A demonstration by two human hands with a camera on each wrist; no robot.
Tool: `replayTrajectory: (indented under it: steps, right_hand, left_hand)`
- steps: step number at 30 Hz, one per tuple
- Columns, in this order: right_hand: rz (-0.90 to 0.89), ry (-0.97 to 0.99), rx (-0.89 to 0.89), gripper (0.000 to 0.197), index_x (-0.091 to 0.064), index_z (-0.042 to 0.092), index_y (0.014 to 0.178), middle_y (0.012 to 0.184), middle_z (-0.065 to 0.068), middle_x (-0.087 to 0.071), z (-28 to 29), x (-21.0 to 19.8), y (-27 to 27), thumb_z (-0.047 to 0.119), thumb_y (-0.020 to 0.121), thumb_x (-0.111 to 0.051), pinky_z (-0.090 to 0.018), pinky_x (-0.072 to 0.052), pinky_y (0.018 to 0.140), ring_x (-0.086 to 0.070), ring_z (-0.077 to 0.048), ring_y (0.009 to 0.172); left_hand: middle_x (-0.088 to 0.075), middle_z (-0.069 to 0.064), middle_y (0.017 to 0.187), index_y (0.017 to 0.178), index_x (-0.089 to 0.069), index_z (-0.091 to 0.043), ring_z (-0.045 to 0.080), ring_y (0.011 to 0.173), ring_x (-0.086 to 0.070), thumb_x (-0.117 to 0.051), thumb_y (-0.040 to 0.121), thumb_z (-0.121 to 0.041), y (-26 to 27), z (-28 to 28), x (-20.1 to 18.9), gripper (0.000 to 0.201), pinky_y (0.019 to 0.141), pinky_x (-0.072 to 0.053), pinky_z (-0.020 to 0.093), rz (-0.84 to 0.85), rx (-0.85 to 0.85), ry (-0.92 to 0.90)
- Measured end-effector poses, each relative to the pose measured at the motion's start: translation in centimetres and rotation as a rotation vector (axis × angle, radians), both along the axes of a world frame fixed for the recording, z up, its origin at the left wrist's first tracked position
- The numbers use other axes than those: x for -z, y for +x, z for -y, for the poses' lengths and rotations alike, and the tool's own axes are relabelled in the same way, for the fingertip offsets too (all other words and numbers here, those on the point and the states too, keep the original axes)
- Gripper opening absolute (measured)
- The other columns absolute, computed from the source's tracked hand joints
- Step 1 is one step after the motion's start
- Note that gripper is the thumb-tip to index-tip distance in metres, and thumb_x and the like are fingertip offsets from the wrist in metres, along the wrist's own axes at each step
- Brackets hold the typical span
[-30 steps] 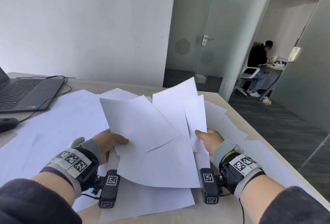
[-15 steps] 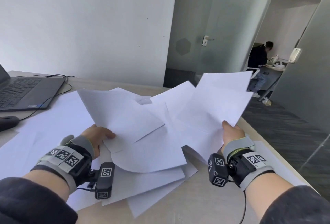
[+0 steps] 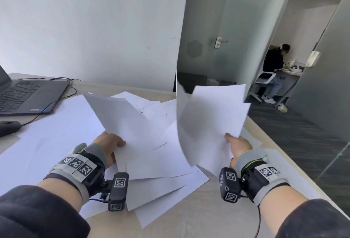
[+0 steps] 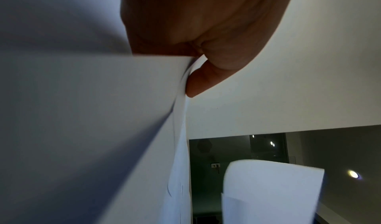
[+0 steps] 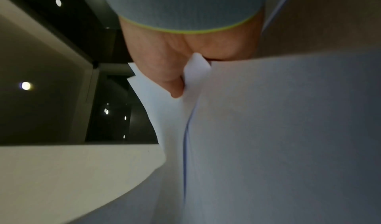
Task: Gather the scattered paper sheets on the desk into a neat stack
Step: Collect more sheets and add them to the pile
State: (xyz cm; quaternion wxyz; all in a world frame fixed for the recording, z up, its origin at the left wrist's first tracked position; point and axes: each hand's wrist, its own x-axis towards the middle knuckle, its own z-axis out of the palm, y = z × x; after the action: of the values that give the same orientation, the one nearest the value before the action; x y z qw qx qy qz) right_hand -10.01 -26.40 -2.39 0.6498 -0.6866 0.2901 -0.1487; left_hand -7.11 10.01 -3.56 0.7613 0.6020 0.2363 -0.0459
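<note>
White paper sheets (image 3: pixel 136 135) are pinched in the left grip (image 3: pixel 108 145); a raised bundle (image 3: pixel 212 124) is pinched in the right grip (image 3: pixel 237 145), above the worktop (image 3: pixel 198 217).

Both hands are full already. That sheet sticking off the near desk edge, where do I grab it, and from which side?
Probably at the near corner of the overhanging sheet, coming from the front. That corner juts past the desk edge, so fingers could slip under and the thumb on top. The left hand is closest, though it already pinches sheets.
</note>
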Motion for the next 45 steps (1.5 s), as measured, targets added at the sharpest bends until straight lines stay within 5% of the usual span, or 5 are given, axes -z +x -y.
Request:
replayTrajectory:
  steps: [13, 19, 28, 34, 45]
  right_hand:
    - [-0.028, -0.004, -0.258, 0.007, -0.07, 0.011, 0.097, 0.105, -0.014, -0.073, -4.5, 2.4, 0.3, 0.014, 0.095, -0.063, -0.049, -0.056, 0.093, -0.069, -0.036, 0.096]
    - [-0.045, 0.022, -0.343, 0.021, -0.071, 0.003, 0.11, 0.101, -0.014, -0.076, -3.7, 2.6, 0.2, 0.013, 0.091, -0.07, -0.047, -0.056, 0.094, -0.071, -0.033, 0.094]
    - [-0.219, 0.106, -0.668, 0.063, -0.068, -0.004, 0.118, 0.114, -0.024, -0.072, 0.1, 1.4, -0.5, 0.014, 0.061, -0.089, -0.05, -0.055, 0.094, -0.071, -0.04, 0.102]
    - [-0.285, 0.036, -0.772, 0.044, -0.069, -0.004, 0.114, 0.11, -0.023, -0.073, -2.9, 1.4, -0.8, 0.015, 0.077, -0.08, -0.051, -0.055, 0.096, -0.072, -0.038, 0.098]
    - [-0.178, -0.3, -0.719, 0.032, -0.069, 0.007, 0.101, 0.094, -0.008, -0.075, -5.4, 1.7, -0.5, 0.027, 0.077, -0.078, -0.038, -0.055, 0.081, -0.069, -0.027, 0.082]
  left_hand:
    - [-0.074, 0.017, 0.109, 0.109, -0.063, -0.015, 0.041, 0.1, -0.072, -0.065, 0.088, -0.054, -0.7, 1.1, -0.5, 0.044, 0.093, -0.053, 0.065, 0.024, 0.028, 0.002]
    - [-0.068, 0.024, 0.115, 0.124, -0.057, -0.009, 0.045, 0.1, -0.069, -0.067, 0.091, -0.005, 0.1, 0.6, 0.8, 0.035, 0.09, -0.054, 0.066, -0.027, 0.094, 0.113]
    - [-0.069, 0.029, 0.111, 0.112, -0.063, 0.006, 0.048, 0.101, -0.068, -0.062, 0.086, 0.005, 0.0, -1.1, 0.4, 0.026, 0.095, -0.051, 0.065, -0.113, 0.136, 0.195]
    - [-0.076, 0.021, 0.101, 0.109, -0.068, 0.0, 0.037, 0.092, -0.072, -0.07, 0.094, -0.017, -1.1, 0.4, -0.1, 0.023, 0.089, -0.057, 0.046, -0.063, 0.271, 0.147]
    - [-0.072, 0.031, 0.111, 0.122, -0.061, 0.001, 0.051, 0.098, -0.071, -0.062, 0.083, 0.012, -0.6, 0.6, 0.6, 0.04, 0.089, -0.053, 0.068, -0.081, 0.317, 0.186]
